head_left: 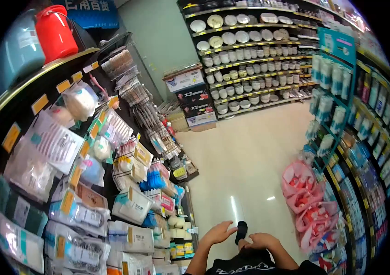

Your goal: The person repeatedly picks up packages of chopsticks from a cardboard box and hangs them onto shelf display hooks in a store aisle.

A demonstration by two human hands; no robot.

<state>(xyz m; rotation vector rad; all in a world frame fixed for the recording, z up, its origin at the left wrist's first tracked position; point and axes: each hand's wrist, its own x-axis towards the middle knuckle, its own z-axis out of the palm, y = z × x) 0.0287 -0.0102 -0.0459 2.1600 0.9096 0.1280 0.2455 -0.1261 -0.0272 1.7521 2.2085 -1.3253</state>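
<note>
Above the floor [236,160], the hands [218,233] [263,240] (loosely curved) hang apart.

Shirt [238,266]: black, white print on the front. Shoe [241,233]: black. Floor [231,169]: pale cream. Bucket [57,35]: bright red; bin [13,55] beside it: grey-blue. Price tags [11,137]: orange and white. Hanging sign [93,19]: blue, white characters. Wall [156,36]: pale grey-green. Bowls [234,106]: mostly white. Display rack [337,45]: teal. Plastic bags [299,181]: pink. One hanging pack [55,143]: striped.
</note>
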